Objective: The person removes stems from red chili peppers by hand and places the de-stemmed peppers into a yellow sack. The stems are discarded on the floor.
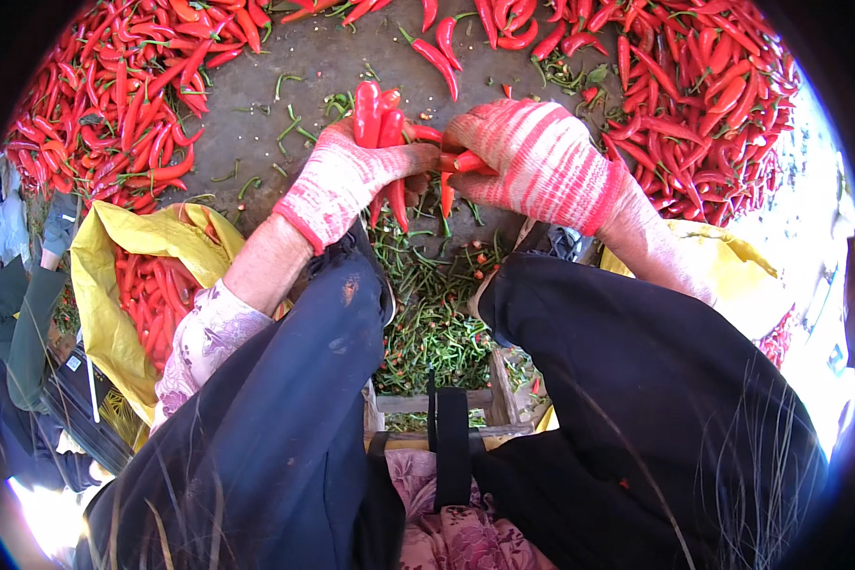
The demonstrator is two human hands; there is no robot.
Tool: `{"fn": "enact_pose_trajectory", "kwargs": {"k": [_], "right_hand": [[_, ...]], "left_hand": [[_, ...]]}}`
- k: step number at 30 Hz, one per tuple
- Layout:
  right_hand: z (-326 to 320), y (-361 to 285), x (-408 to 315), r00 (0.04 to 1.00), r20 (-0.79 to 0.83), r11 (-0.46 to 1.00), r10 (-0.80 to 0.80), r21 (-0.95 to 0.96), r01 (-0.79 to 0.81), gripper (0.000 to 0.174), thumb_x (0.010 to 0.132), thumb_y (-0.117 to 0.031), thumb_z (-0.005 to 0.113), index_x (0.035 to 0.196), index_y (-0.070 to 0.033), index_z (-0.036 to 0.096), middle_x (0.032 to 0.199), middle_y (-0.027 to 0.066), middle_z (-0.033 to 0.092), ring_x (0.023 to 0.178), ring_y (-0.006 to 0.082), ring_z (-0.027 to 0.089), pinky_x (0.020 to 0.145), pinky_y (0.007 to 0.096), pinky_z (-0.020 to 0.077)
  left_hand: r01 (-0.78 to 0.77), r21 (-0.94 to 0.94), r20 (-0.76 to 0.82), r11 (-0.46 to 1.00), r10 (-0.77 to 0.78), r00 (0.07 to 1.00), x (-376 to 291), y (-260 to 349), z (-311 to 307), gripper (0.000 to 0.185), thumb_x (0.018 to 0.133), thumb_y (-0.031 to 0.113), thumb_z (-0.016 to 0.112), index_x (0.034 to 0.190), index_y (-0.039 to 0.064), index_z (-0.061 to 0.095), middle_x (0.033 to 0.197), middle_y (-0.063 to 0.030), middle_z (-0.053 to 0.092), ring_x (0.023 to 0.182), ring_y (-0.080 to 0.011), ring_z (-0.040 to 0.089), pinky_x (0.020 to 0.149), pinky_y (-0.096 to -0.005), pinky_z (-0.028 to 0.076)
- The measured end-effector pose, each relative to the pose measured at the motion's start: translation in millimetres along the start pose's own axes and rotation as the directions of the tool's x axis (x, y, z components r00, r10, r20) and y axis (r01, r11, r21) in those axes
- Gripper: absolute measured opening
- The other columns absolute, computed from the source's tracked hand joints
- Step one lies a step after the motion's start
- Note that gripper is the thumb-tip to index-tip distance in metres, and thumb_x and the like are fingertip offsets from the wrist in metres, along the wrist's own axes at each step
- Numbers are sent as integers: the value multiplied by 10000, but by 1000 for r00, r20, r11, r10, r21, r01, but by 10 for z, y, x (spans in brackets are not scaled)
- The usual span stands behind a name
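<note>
Both hands wear red-and-white striped knit gloves and meet above the ground between my knees. My left hand (pixel 360 167) is closed around several red chili peppers (pixel 379 117), some tips pointing up and others hanging below the palm. Its thumb reaches across to my right hand (pixel 531 160), whose fingers pinch a red chili pepper (pixel 472 162) lying sideways between the hands. Another orange-red pepper (pixel 447 194) hangs just below the right fingertips. Whether the sideways pepper has a stem is hidden by the fingers.
Piles of red chilies lie at left (pixel 114 107) and right (pixel 712 92). An open yellow woven sack (pixel 103 306) holds chilies beside my left leg; another yellow sack (pixel 719 246) is at right. Green stems (pixel 434 342) litter the ground between my feet. A co-worker's legs (pixel 32 342) show at far left.
</note>
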State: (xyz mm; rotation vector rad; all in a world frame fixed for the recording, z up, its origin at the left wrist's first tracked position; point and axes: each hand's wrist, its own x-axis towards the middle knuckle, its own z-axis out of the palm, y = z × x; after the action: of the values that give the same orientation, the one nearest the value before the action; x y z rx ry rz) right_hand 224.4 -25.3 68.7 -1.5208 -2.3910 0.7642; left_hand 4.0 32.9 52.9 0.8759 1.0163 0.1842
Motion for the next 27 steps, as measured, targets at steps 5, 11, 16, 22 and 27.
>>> {"fn": "enact_pose_trajectory", "kwargs": {"k": [5,11,16,22,27], "right_hand": [[-69,-88,45,992,63,959,106,259,-119,316,860,-340,701,1006,-63,661,859,171,685,806,366,677,675,448,535],[-193,-273,-80,941,130,587,313,752,-299,357,884,-245,744,1154,-29,656,906,70,672,857,134,660,767,335,530],[-291,-213,-130,947,119,223,299,956,-191,309,887,-238,757,1104,-35,671,892,82,678,832,128,632,723,309,530],[-271,215,-223,758,167,510,630,646,-567,92,883,-126,639,939,-55,619,754,5,574,684,67,537,606,261,457],[177,81,-235,989,12,954,145,264,-143,211,884,-214,659,1027,-59,677,918,183,665,878,357,670,775,412,523]], "left_hand": [[43,-272,-18,961,-50,999,-111,97,-20,202,897,113,746,1035,88,600,875,-61,681,713,-167,659,609,-312,528],[-40,-444,75,895,82,994,-248,258,94,192,929,101,688,1045,163,549,903,4,609,732,-129,609,640,-285,476],[-62,-448,224,892,179,958,-282,306,37,226,916,95,671,1056,170,511,874,8,582,708,-132,587,590,-273,448],[-164,662,-93,731,297,950,-118,109,-491,368,790,109,822,1071,52,591,842,-45,649,686,-139,620,606,-323,524],[-8,407,-247,913,118,962,-22,-6,-652,429,784,192,857,1120,29,645,775,-53,674,566,-143,622,503,-321,524]]}}
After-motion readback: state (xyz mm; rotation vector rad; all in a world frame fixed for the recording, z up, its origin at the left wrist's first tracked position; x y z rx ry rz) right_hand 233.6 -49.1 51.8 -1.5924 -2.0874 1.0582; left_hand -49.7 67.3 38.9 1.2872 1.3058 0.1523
